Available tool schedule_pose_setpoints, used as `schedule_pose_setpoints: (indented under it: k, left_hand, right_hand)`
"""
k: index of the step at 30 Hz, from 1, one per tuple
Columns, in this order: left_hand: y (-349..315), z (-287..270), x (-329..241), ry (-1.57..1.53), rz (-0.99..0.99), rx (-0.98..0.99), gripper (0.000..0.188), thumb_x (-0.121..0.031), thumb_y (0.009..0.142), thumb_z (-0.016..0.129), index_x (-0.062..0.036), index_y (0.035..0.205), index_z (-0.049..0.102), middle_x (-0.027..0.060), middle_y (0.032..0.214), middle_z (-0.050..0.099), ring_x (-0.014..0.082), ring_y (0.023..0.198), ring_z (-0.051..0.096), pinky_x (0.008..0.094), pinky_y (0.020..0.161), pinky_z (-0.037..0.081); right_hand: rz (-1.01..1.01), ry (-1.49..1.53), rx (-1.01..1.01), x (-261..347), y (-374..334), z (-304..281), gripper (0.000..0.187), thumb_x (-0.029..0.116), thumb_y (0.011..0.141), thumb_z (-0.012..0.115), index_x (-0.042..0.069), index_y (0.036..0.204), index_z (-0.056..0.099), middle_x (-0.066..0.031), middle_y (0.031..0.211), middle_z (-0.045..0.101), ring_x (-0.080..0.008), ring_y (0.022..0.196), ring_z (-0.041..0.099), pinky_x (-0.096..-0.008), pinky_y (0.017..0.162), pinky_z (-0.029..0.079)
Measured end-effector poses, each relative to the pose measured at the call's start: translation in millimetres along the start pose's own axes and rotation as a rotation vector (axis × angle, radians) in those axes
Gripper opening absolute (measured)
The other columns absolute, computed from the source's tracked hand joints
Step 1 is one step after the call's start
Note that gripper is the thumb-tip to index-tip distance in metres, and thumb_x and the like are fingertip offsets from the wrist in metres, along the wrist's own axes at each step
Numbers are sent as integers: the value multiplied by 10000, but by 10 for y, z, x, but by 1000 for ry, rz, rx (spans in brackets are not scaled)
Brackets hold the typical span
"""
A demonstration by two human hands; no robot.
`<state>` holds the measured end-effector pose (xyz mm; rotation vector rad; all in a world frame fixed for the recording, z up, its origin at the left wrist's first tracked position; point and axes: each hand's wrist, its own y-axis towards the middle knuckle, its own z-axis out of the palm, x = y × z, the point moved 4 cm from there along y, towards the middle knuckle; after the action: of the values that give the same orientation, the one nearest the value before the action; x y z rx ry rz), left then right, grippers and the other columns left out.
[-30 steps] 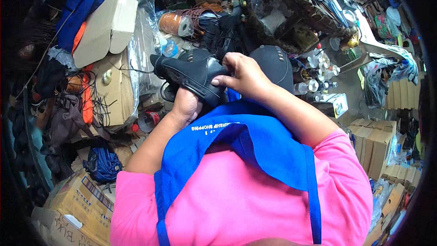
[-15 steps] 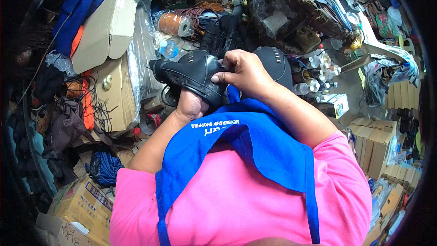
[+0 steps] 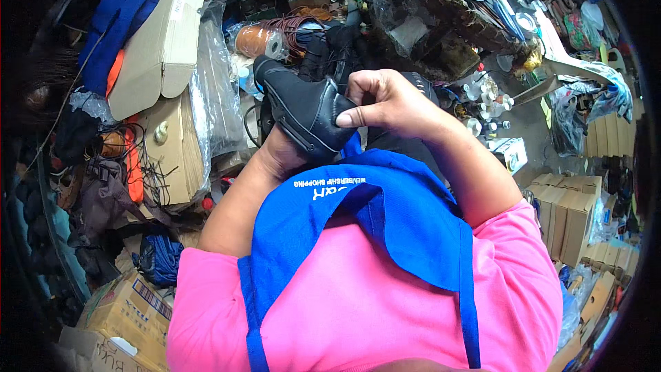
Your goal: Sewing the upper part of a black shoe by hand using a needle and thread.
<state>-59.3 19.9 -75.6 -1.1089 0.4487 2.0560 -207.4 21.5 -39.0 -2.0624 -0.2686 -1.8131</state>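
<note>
I support the black shoe [image 3: 299, 107] with the left hand [image 3: 288, 151] from below; the hands carry it just beyond the far edge of the blue apron [image 3: 423, 227], narrow end angled to the far left. The left fingers are hidden by the shoe, so I cannot tell whether they are spread or pressed together. On the right hand [image 3: 389, 102], the thumb lies against the shoe's right end and the index finger is bent toward it. Whether they pinch an edge or a thread, I cannot tell.

For sound handwork at this end, I advise:
1. Brace the shoe firmly from below with the left palm.
2. Limit right-hand force to thumb and index finger, and seat the thumb flat.
3. Tilt the worked edge into clear view before applying pressure; the panel is probably flexible and could buckle.

Surroundings: a second black shoe [image 3: 421, 85] sits behind the right hand, largely covered. Left of the work, an open carton [image 3: 155, 62] leans over the top edge of a flat cardboard stack [image 3: 169, 148]. Farther out lies an orange spool [image 3: 253, 40]. To the right, bottles [image 3: 487, 93] cluster beside the grey floor [image 3: 527, 131], with brown cartons [image 3: 561, 210] nearer.
</note>
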Motion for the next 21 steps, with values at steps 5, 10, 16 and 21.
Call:
schedule_pose_setpoints:
  k: [5,10,16,21]
  left_hand:
    - [-7,70,39,-516,-243,-7,455,-264,833,644,-21,1183,483,116,1048,601,198,910,624,318,787,535]
    - [174,-16,69,-389,-299,73,386,-273,842,642,-25,1116,530,94,988,619,172,832,629,300,734,538]
    - [364,-42,-33,413,48,-179,179,-144,812,667,-79,966,599,10,916,594,113,783,554,268,692,485]
    - [512,-62,-128,485,162,-165,218,-124,776,686,-62,963,593,28,932,588,127,838,537,292,737,478]
  right_hand:
    - [-81,-72,73,97,-67,-152,380,175,727,784,76,630,430,70,577,376,-34,577,349,-229,485,283]
    - [9,26,54,44,-119,-261,317,205,727,791,66,704,507,66,624,462,-34,606,408,-221,515,334]
    - [129,154,-11,-215,-81,-233,384,240,717,797,30,946,574,15,860,600,-69,819,526,-251,777,435]
    - [-10,143,-223,15,-76,-286,405,227,693,821,86,649,443,42,621,499,-40,574,475,-224,486,401]
